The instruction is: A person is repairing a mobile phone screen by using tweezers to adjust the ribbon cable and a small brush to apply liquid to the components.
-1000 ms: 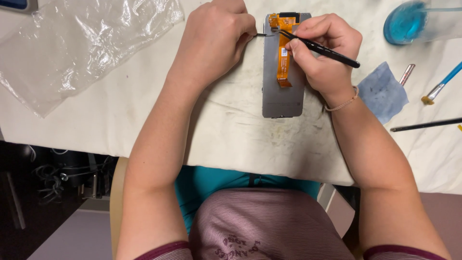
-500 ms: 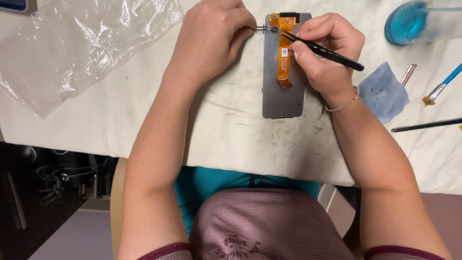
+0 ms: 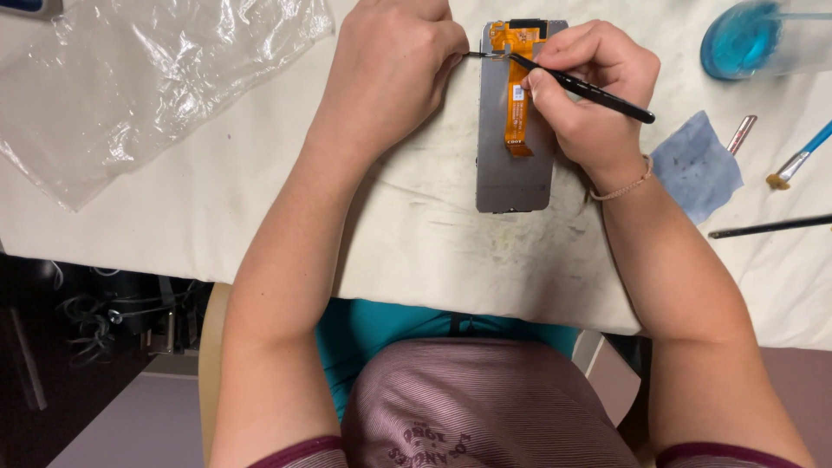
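A grey phone screen panel (image 3: pixel 513 178) lies face down on the white work cloth (image 3: pixel 416 234), with an orange flex cable (image 3: pixel 515 104) running down its back. My right hand (image 3: pixel 594 91) grips a thin black tool (image 3: pixel 598 91) like a pen, its tip touching the cable's top end. My left hand (image 3: pixel 394 65) is closed beside the panel's upper left edge and pinches thin metal tweezers (image 3: pixel 479 55), whose tips meet the same spot on the cable.
A crumpled clear plastic bag (image 3: pixel 147 82) lies at the left. At the right are a blue-tinted glass container (image 3: pixel 745 39), a blue wipe (image 3: pixel 698 165), a blue-handled brush (image 3: pixel 797 160), a small metal tool (image 3: pixel 742 133) and a black rod (image 3: pixel 767 227). The table's front edge is near my lap.
The black tool's tip and the tweezers shifted slightly at the top of the flex cable. Hands and panel otherwise stay in place.
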